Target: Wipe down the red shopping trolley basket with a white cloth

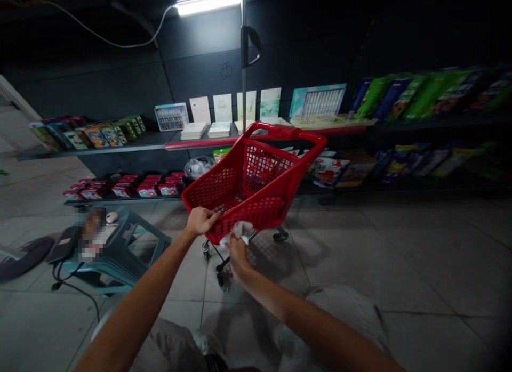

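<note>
A small red plastic shopping cart [218, 188] with a mesh basket stands on castered wheels on the tiled floor in front of me. My left hand [201, 220] grips the near rim of its basket. Just beside it, my right hand [239, 257] holds a crumpled white cloth [237, 232] pressed against the cart's near lower corner. The cloth could be a tissue; I cannot tell which. The cart's basket holds nothing that I can see, and its raised handle [280, 131] points away from me.
Dark wall shelves [96, 147] carry boxed goods and books behind the cart. A metal pole [244, 57] rises behind it. To the left stands a teal plastic stool [120, 265] bearing small items, with a black cable [76, 286] trailing across the floor tiles.
</note>
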Tool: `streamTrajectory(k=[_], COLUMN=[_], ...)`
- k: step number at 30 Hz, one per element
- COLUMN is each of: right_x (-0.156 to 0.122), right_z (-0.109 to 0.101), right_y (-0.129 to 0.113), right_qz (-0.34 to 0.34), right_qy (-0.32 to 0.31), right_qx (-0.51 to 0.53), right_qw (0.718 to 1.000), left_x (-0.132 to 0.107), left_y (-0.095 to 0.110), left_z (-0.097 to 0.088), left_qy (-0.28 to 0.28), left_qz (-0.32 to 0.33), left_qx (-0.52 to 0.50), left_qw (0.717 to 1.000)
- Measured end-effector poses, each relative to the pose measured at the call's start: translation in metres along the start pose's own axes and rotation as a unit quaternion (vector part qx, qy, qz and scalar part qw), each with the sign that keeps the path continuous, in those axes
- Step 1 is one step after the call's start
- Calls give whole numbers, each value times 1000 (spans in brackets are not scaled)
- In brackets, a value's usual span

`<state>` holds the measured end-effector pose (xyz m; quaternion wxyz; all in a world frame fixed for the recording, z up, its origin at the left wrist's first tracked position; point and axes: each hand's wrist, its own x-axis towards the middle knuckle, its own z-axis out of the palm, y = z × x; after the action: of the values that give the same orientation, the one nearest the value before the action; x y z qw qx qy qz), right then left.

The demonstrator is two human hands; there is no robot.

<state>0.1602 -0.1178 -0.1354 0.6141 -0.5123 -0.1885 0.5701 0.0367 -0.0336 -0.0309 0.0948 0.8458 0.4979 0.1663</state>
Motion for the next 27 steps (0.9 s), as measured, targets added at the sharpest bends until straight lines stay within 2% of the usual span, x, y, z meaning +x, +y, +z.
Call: streamTrajectory(k=[2, 5, 9, 12, 16, 18, 21, 24, 27], right_x=[-15, -26, -23, -12, 17, 36, 64, 88, 104], right_z=[5, 9, 9, 2, -25, -44, -72, -93, -101], right_y=[8, 3, -27, -61, -117, -148, -188, -208, -203], right_qz=[72, 130, 180, 175, 86, 6, -144, -264, -313], right_qy=[-54, -91, -109, -111, -68, -30, 66, 136, 177], right_qx=[85, 165, 224, 245, 250, 243, 195, 95, -55], right_qw=[992, 973, 952, 947, 962, 970, 968, 950, 931], left_x=[0, -1, -2, -1, -1, -1, -1, 0, 0], left_y=[0, -3, -12, -19, -23, -23, -22, -21, -18], left_z=[0, 1, 1, 1, 0, 0, 0, -1, -3], left_qy=[1, 4, 20, 24, 22, 21, 23, 24, 16], left_qz=[-3, -12, -20, -12, -7, -2, -3, -9, -5], left_qx=[6, 14, 21, 25, 29, 25, 21, 24, 31], left_qw=[1000, 1000, 999, 999, 999, 999, 999, 999, 999])
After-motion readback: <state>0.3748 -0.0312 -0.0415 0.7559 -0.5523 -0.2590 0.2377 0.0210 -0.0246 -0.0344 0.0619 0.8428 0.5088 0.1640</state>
